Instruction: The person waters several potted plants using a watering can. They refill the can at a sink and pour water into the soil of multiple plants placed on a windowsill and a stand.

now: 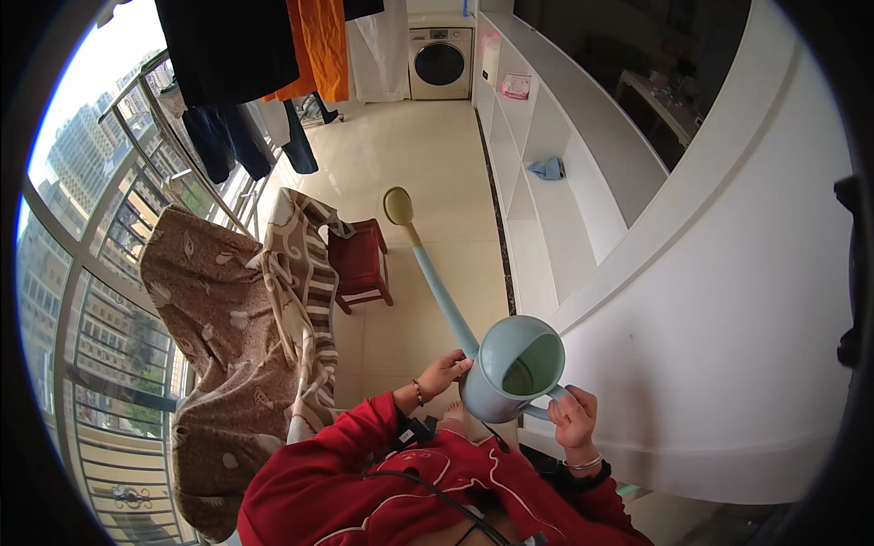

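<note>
A light blue plastic watering can (488, 396) is held upright in front of my body. Its long spout (440, 290) points away and to the left, ending in a yellowish sprinkler head (398, 207). My right hand (573, 418) is closed around the loop handle. My left hand (440, 377) grips the can's side by the base of the spout, its fingers partly hidden by the can. Through the open top I see the inside wall; how much water it holds I cannot tell.
A brown patterned blanket (232, 348) hangs at the left by the railing windows, partly over a red wooden stool (358, 263). White shelving (553, 211) lines the right wall, holding a blue cloth (546, 168). Clothes (229, 51) hang overhead. A washing machine (440, 65) stands at the far end.
</note>
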Demonstrator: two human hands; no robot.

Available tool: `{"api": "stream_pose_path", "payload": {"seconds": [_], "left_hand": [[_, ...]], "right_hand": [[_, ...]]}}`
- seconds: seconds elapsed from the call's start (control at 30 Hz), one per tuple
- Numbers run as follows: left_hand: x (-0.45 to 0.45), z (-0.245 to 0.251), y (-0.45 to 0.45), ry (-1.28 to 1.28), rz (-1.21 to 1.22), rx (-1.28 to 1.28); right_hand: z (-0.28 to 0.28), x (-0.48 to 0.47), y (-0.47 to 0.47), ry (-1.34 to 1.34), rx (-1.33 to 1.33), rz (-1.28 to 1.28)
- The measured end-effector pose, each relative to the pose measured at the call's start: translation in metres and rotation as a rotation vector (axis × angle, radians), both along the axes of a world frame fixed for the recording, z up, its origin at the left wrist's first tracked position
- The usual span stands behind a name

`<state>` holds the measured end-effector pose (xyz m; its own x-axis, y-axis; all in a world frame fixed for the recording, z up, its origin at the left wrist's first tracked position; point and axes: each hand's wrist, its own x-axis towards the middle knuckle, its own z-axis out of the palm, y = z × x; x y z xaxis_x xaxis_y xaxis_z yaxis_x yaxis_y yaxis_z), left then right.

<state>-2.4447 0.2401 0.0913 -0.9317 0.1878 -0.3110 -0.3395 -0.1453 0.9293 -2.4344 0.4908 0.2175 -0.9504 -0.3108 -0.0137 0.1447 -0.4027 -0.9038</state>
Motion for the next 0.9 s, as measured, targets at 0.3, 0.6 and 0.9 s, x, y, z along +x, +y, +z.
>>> {"api": "stream_pose_path", "payload": {"seconds": [0.3,0.6,0.9], "left_hand": [[-0.233,-0.011,-0.054,0.082,-0.062,-0.063],[-0.471,-0.003,-0.115,0.013,0.021,-0.262],[-0.668,-0.034,-0.177,-0.044,-0.056,-0.245]], "right_hand": [[-0.026,-0.210,-0.060,0.267,0.204,-0.078],[-0.031,-0.471,-0.119,0.755,0.643,-0.241],[-0.044,-0.662,-0.174,0.747,0.609,-0.235]]}}
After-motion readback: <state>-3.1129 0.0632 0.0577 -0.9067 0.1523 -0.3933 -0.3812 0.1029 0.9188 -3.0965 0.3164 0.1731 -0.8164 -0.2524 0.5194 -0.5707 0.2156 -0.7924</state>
